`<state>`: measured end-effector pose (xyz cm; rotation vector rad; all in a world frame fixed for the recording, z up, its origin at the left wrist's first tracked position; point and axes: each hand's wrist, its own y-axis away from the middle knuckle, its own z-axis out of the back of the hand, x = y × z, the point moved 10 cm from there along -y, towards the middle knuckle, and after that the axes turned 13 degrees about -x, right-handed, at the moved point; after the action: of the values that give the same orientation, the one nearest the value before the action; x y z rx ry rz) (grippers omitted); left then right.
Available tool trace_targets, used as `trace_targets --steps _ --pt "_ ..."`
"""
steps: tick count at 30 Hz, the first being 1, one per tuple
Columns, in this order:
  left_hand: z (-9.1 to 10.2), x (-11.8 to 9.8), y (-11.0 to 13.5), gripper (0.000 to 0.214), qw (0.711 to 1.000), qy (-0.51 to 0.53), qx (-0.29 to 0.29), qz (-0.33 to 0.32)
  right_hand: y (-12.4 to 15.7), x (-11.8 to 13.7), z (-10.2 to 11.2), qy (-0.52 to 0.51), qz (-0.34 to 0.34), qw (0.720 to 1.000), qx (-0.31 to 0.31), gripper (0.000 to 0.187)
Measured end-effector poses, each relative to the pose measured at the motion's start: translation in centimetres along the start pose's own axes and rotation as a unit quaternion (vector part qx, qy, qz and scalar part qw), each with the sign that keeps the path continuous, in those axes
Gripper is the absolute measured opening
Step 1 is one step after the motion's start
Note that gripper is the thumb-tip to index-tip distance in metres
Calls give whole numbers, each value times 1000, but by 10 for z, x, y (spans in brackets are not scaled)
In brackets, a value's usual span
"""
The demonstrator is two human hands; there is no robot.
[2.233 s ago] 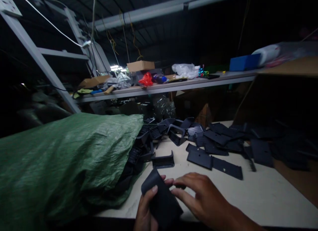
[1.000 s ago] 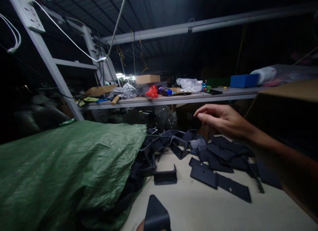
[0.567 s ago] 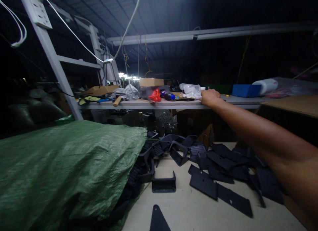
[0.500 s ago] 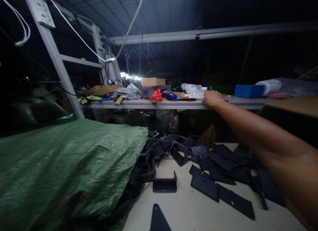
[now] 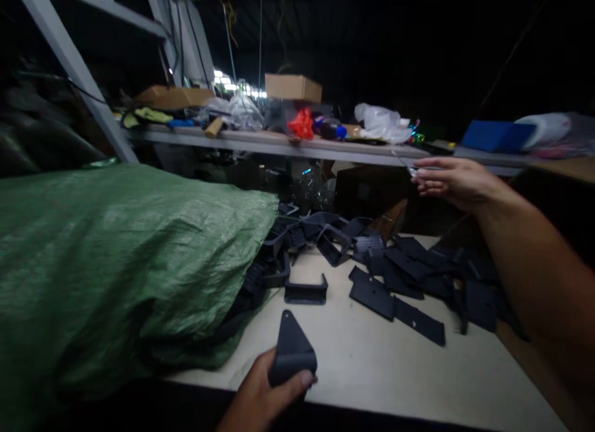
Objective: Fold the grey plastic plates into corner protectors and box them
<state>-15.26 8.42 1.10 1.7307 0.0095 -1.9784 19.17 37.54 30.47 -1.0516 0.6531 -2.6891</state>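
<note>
My left hand (image 5: 264, 395) grips a black plastic part (image 5: 290, 346) with a pointed top, held upright at the near edge of the pale table (image 5: 372, 364). My right hand (image 5: 453, 181) hangs in the air below the front of the long shelf (image 5: 279, 145). Its fingers pinch a small thin pale object (image 5: 409, 168) that I cannot make out. Black plastic parts (image 5: 395, 277) lie scattered on the table under that hand.
A big green woven sack (image 5: 116, 252) lies on the left with black parts spilling from its mouth (image 5: 274, 258). The shelf carries a cardboard box (image 5: 292, 87), a red bag (image 5: 301, 123), a white plastic bag (image 5: 379, 122) and a blue box (image 5: 493, 136). A grey frame post (image 5: 69, 66) slants at the left.
My right hand has come back from the shelf, now pinching a small object. The view has tipped downward, and my left hand with the black part shows again.
</note>
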Motion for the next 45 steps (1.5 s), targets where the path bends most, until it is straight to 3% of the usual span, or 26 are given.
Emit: trace_targets --steps 2,4,6,9,12,13,15,18,20,23,29,38,42,45 --pt "-10 -7 0 50 999 -10 38 -34 58 -24 -29 -166 -65 982 62 49" --pt "-25 -11 2 44 993 -16 104 -57 115 -53 -69 -312 -189 926 102 46" --pt "-36 -13 3 42 986 -5 149 -71 172 -72 -119 -371 -297 866 157 41" --pt "-48 -10 6 38 978 -12 187 -92 242 -65 -184 -410 -358 802 245 23" --pt "-53 -9 10 30 972 -31 199 -122 285 -37 -207 -436 -355 775 287 23" --pt "-53 -10 10 27 971 -37 196 -135 294 -27 -206 -424 -340 784 300 26" --pt "-52 -14 10 20 968 -51 184 -163 304 -5 -192 -365 -260 837 314 29" --pt "-51 -24 11 12 959 -77 171 -214 309 34 -162 -253 -49 920 295 19" --pt "-52 -31 13 13 947 -102 169 -252 314 54 -150 -213 62 934 279 17" --pt "-54 -39 16 14 926 -150 167 -302 320 66 -147 -183 139 934 275 20" --pt "-55 -47 19 15 902 -185 171 -351 325 71 -150 -134 190 936 265 22" --pt "-38 -47 19 21 935 -98 47 -338 332 79 -132 -159 215 959 94 21" --pt "-37 -59 25 24 922 -50 17 -383 338 79 -126 -204 201 957 40 32" --pt "-38 -69 26 28 900 -42 39 -431 332 73 -127 -246 130 959 50 27"
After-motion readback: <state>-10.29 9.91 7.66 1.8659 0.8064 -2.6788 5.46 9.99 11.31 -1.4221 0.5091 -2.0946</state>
